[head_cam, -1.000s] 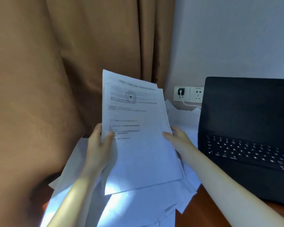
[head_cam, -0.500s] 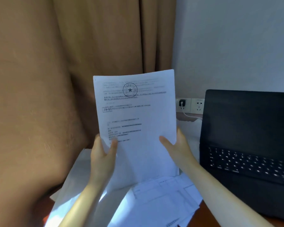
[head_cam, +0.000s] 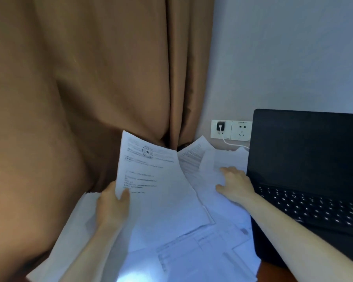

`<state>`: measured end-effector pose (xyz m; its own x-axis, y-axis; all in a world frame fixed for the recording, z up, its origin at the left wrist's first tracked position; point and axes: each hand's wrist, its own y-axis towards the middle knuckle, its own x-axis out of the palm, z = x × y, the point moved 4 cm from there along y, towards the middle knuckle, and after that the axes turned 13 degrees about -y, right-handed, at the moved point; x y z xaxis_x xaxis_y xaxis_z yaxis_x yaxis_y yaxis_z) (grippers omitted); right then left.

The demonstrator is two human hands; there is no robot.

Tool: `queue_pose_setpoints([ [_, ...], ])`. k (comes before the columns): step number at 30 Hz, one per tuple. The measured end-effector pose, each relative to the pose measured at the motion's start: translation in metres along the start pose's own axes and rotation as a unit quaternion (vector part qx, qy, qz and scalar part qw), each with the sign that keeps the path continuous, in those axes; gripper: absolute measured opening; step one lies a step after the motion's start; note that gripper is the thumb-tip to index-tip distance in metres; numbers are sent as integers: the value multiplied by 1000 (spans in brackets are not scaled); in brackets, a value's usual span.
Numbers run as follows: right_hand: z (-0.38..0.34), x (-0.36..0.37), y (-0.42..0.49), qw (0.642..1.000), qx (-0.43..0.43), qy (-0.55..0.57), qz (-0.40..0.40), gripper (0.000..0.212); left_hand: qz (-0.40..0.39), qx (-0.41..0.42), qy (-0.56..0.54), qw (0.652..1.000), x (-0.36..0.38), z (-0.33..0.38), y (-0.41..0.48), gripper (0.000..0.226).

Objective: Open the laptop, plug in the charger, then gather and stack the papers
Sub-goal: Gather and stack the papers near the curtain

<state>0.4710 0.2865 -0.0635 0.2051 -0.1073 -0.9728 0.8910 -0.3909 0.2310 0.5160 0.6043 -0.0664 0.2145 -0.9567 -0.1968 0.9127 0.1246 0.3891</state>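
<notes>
My left hand (head_cam: 112,206) grips a bundle of white printed sheets (head_cam: 157,192) by its left edge, thumb on the front; the top sheet bears a round star stamp. My right hand (head_cam: 233,185) lies with spread fingers on loose papers (head_cam: 204,165) beside the laptop. More loose sheets (head_cam: 192,255) cover the desk below the bundle. The black laptop (head_cam: 308,159) stands open at the right, screen dark. A charger plug (head_cam: 220,126) sits in the wall socket (head_cam: 230,130), and its white cable (head_cam: 232,144) runs behind the laptop.
A brown curtain (head_cam: 90,98) hangs along the left and back, close to the papers. A grey wall (head_cam: 283,58) rises behind the laptop. A strip of wooden desk (head_cam: 273,271) shows at the lower right.
My right hand has let go of the bundle and moved right onto the loose papers beside the laptop. The bundle, now in my left hand alone, has dropped lower and tilted back.
</notes>
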Motion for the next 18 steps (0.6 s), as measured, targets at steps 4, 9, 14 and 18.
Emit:
queue_pose_setpoints([
  [4, -6, 5, 25, 999, 16, -11, -28, 63, -1, -9, -37, 999, 0, -6, 5, 17],
  [9, -18, 14, 39, 998, 24, -17, -54, 54, -12, -3, -42, 999, 8, -3, 1, 22],
  [14, -22, 5, 50, 998, 46, -36, -40, 30, -16, -10, -62, 998, 10, 0, -1, 24],
  [18, -8, 8, 48, 990, 95, -107, 0, 26, -6, -20, -71, 997, 7, -4, -1, 21],
])
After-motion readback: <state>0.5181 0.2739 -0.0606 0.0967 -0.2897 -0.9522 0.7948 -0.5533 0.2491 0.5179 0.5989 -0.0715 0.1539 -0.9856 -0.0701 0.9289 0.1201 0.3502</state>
